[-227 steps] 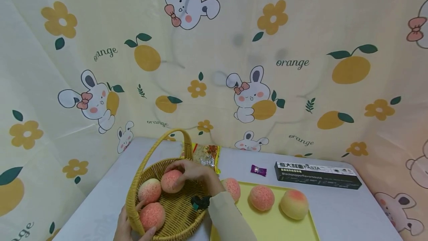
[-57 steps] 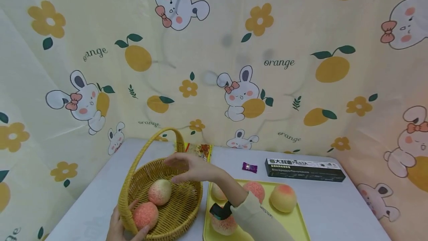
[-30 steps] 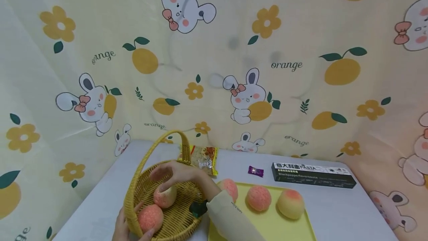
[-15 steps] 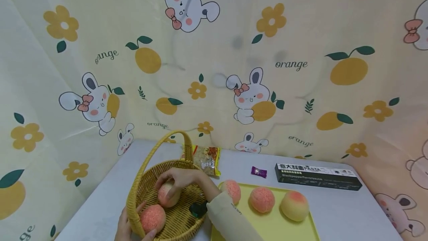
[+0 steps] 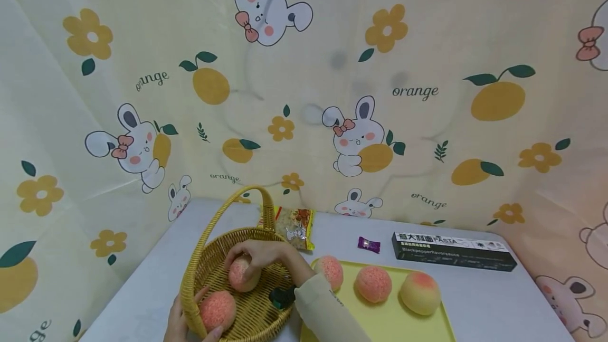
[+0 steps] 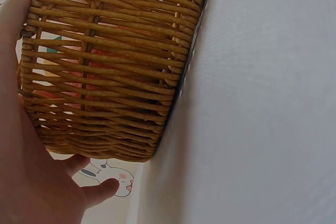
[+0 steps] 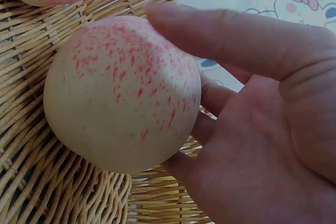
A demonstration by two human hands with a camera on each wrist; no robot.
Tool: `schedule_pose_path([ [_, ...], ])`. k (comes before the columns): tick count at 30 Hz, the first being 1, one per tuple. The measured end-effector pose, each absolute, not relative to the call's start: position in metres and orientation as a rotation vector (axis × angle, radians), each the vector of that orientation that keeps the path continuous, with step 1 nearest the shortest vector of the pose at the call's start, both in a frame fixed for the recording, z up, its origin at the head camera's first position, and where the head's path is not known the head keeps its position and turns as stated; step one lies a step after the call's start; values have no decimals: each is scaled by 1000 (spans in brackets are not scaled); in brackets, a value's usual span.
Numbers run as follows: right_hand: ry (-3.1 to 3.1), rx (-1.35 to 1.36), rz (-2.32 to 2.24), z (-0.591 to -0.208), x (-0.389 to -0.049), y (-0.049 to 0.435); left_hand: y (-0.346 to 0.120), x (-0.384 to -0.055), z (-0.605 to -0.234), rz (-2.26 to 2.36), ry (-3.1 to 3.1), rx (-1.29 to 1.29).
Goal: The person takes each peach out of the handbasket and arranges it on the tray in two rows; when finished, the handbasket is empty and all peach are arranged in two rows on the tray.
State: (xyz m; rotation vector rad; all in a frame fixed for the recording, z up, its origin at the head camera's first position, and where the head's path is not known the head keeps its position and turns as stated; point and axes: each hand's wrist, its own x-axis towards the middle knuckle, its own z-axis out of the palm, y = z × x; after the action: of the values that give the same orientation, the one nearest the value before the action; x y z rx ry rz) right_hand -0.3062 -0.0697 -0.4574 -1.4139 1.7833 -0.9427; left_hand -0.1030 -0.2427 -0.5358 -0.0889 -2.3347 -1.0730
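In the head view, my right hand (image 5: 256, 257) reaches into a yellow wicker basket (image 5: 258, 321) and grips a pink-and-cream peach (image 5: 237, 276). The right wrist view shows the thumb and fingers around this speckled peach (image 7: 123, 98), close above the woven basket floor. Another peach (image 5: 217, 310) lies by the basket's near left side. My left hand (image 5: 178, 318) holds the basket rim there, beside the handle. From the left wrist view, the left hand (image 6: 37, 166) lies along the outer wicker wall (image 6: 105, 77); some of its fingers are hidden.
Right of the basket, a yellow tray (image 5: 399, 326) bears several peaches, partly covered by the right sleeve (image 5: 328, 310). Behind stand a noodle packet (image 5: 296, 228), a small purple wrapped sweet (image 5: 369, 245) and a black pasta box (image 5: 453, 252). A printed curtain (image 5: 304, 94) closes the back.
One peach fewer lies in the basket than 7.6 seconds ago. Since 1.9 seconds ago, my right hand has lowered from above the basket onto the peach, shifting it slightly. The left hand stays.
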Motion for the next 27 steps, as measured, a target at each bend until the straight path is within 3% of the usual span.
schedule_pose_path([
  [27,1785,-1174,-968,-462,-306,-63,-239,-97,-530,-1164,-2393,-6],
])
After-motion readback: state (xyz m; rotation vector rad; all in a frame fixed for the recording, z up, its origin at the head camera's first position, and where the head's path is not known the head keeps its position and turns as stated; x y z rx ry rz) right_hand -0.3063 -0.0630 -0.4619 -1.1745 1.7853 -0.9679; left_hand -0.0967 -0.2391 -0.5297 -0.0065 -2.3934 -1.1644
